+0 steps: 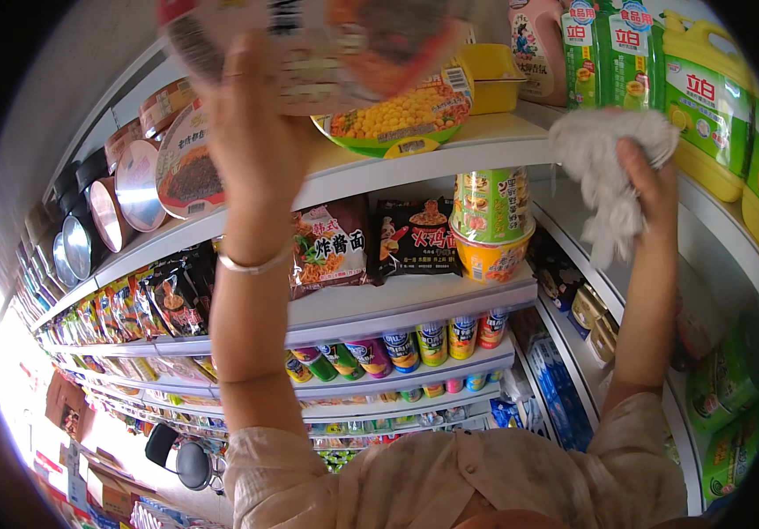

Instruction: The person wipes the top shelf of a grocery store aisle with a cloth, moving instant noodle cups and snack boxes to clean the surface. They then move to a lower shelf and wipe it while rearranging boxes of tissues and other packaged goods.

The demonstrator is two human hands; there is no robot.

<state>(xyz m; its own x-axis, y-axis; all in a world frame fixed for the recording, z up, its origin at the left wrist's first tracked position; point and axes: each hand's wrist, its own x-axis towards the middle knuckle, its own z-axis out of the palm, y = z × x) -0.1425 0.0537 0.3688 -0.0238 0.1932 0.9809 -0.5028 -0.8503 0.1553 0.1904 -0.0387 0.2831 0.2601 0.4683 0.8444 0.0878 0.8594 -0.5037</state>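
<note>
My left hand is raised at the upper shelf and holds a large instant-noodle bowl, its printed lid facing me and blurred. Below and behind that bowl sits another noodle bowl with a yellow and green lid, partly covered by it. A whitish cloth hangs bunched in my right hand, near the corner where the noodle shelf meets the detergent shelf. Beside the yellow-green bowl stands a yellow plastic tub.
Yellow detergent jugs and green refill bottles line the right-hand shelf. More noodle bowls stand along the upper shelf to the left. Bagged noodles, stacked cup noodles and chip canisters fill lower shelves. A stool stands on the floor.
</note>
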